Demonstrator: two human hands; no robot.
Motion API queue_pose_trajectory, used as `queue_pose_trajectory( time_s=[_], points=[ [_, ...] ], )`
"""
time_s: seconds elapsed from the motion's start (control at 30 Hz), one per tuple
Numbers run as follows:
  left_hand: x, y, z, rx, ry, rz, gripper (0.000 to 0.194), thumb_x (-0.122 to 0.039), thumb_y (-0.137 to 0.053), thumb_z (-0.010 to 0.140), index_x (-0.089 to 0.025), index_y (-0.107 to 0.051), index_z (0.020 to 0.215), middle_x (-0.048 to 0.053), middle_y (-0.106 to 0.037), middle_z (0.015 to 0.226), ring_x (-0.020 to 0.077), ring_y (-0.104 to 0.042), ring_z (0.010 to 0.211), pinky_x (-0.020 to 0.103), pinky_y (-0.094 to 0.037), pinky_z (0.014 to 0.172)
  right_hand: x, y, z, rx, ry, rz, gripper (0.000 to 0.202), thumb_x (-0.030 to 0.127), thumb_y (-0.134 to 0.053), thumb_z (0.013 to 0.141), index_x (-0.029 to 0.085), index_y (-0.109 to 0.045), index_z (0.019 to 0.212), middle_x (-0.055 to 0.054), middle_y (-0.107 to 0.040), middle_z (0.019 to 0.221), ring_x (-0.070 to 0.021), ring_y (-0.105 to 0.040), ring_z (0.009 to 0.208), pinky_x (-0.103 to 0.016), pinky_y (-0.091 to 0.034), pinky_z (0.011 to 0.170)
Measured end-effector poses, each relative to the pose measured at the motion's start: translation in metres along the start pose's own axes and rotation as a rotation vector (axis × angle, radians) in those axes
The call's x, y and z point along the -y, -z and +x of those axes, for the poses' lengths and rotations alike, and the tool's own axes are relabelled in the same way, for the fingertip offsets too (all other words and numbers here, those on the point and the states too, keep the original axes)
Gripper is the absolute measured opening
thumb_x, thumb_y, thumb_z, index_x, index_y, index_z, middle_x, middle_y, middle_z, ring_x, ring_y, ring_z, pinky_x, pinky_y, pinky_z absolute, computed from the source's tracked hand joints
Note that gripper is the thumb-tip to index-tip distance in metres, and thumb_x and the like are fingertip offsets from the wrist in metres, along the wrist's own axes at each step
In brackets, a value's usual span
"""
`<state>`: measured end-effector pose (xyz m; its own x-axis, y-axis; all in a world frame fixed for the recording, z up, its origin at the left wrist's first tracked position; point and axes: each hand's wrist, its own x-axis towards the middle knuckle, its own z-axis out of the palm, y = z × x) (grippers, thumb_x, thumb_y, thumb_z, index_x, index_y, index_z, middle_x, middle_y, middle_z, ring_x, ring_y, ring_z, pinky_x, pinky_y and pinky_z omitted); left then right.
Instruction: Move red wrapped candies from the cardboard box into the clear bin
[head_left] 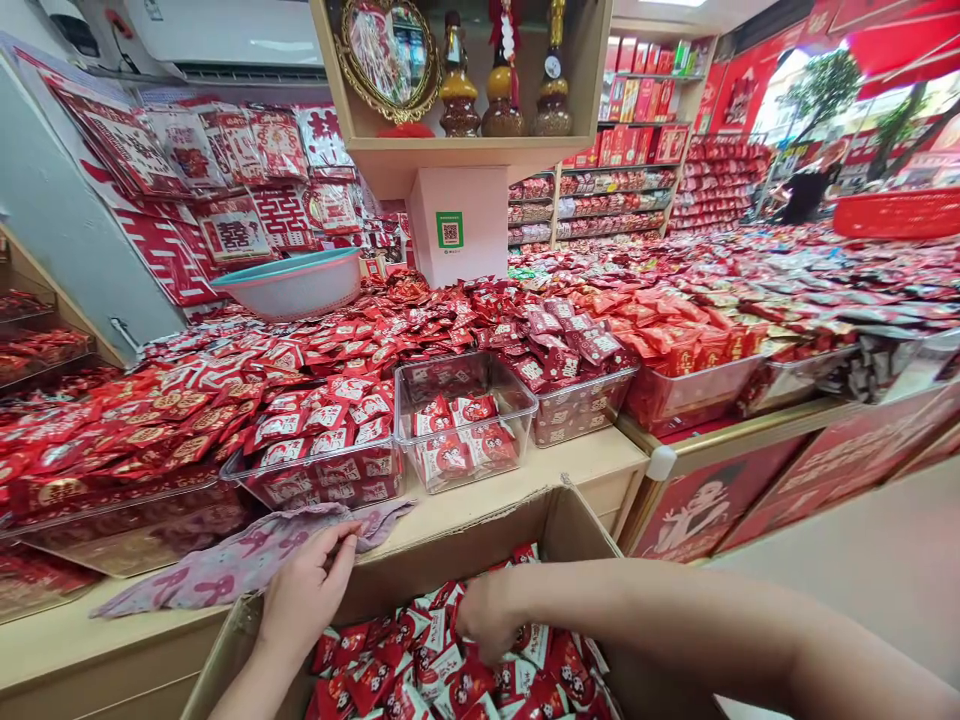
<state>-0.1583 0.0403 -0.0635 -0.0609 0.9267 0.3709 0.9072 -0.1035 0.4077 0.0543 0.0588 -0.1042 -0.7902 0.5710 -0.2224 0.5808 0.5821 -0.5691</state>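
A cardboard box (465,535) stands in front of me, filled with small red-and-white wrapped packets (435,660). My right hand (491,612) reaches down into the packets from the right. It is blurred, and its fingertips are hidden among them, so its grip does not show. My left hand (309,585) is over the box's left far corner, beside a pink patterned cloth (247,560). Its thumb and fingers are curled together; what lies between them, if anything, I cannot make out. Past the box, a clear plastic bin (469,470) holds several similar packets.
Another clear bin (330,485), heaped with red packets, stands left of the partly filled one. A bin of dark red packets (585,405) is on its right. Behind are a blue-rimmed basin (292,285), a pillar (461,215) and an overhanging shelf (465,155).
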Motion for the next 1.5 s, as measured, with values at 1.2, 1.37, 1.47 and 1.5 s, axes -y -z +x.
queue_pose_trajectory(
  time_s=[1.2,1.37,1.47,1.5],
  points=[
    [-0.103,-0.008,-0.005,0.096,0.408,-1.098,0.033,-0.029,-0.065,0.062,-0.017,-0.053,0.091,0.003,-0.063,0.087,0.0146,-0.06,0.08,0.025,-0.047,0.072,0.024,0.054,-0.037,-0.625,0.106,1.127,0.041,0.041,-0.056,0.07,0.02,-0.044,0.103,-0.001,-0.051,0.077,-0.0092,-0.051,0.061,-0.024,-0.043,0.056],
    [-0.102,-0.013,-0.006,0.018,0.367,-1.076,0.053,-0.03,-0.063,0.066,-0.023,-0.04,0.113,0.005,-0.056,0.11,0.015,-0.059,0.086,0.025,-0.048,0.069,0.023,0.047,-0.03,-0.574,0.083,1.33,0.054,0.027,-0.067,0.059,0.02,-0.038,0.104,0.003,-0.051,0.073,-0.0068,-0.049,0.056,-0.021,-0.042,0.051],
    [-0.096,-0.015,-0.007,0.139,0.414,-1.117,0.044,-0.033,-0.062,0.067,-0.016,-0.049,0.106,0.007,-0.063,0.096,0.0177,-0.06,0.083,0.027,-0.049,0.069,0.021,0.045,-0.03,-0.568,0.063,1.3,0.05,0.029,-0.066,0.059,0.019,-0.04,0.101,0.002,-0.053,0.073,-0.0081,-0.051,0.058,-0.021,-0.042,0.049],
    [-0.094,-0.015,-0.007,0.159,0.428,-1.13,0.04,-0.033,-0.062,0.066,-0.014,-0.053,0.1,0.007,-0.064,0.091,0.0178,-0.06,0.08,0.028,-0.048,0.07,0.021,0.046,-0.03,-0.555,0.054,1.295,0.048,0.032,-0.066,0.06,0.018,-0.042,0.099,0.002,-0.054,0.072,-0.0089,-0.052,0.058,-0.021,-0.041,0.048]
  ],
)
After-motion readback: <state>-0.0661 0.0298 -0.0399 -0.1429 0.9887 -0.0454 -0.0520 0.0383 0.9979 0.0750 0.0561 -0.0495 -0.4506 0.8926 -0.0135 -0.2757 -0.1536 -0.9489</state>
